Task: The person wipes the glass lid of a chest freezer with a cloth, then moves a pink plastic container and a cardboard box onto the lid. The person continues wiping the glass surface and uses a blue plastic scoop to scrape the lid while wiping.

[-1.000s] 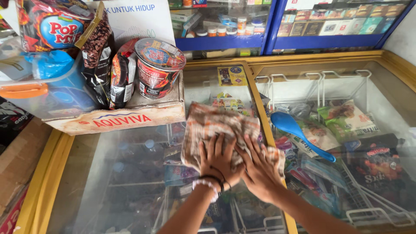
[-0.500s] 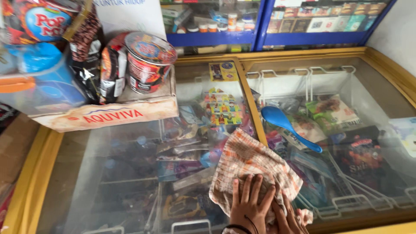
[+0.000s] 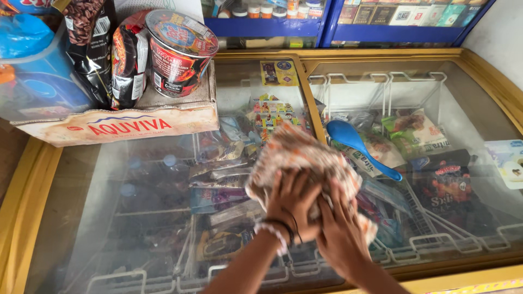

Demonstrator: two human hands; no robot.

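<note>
At the near edge of the freezer, both hands press down on a crumpled checked cloth in orange and white that lies on the glass lid. The left hand, with bead and black bands at its wrist, lies flat on the cloth with its fingers spread and pointing toward the far edge. The right hand sits just beside it, touching it, fingers close together on the cloth's near right part; both are blurred, so the fingertips are hard to make out. The cloth covers the yellow middle bar where the two sliding panes meet, near the middle of the lid. Just beyond the cloth to the right, a blue spoon lies slanted on the glass. Under the panes, packets of frozen goods sit in white wire baskets. At the far left corner, a cardboard box stands on the lid, holding a red noodle cup, dark snack packets and a blue plastic container. Beyond the far edge runs a blue shelf stocked with small boxes.
</note>
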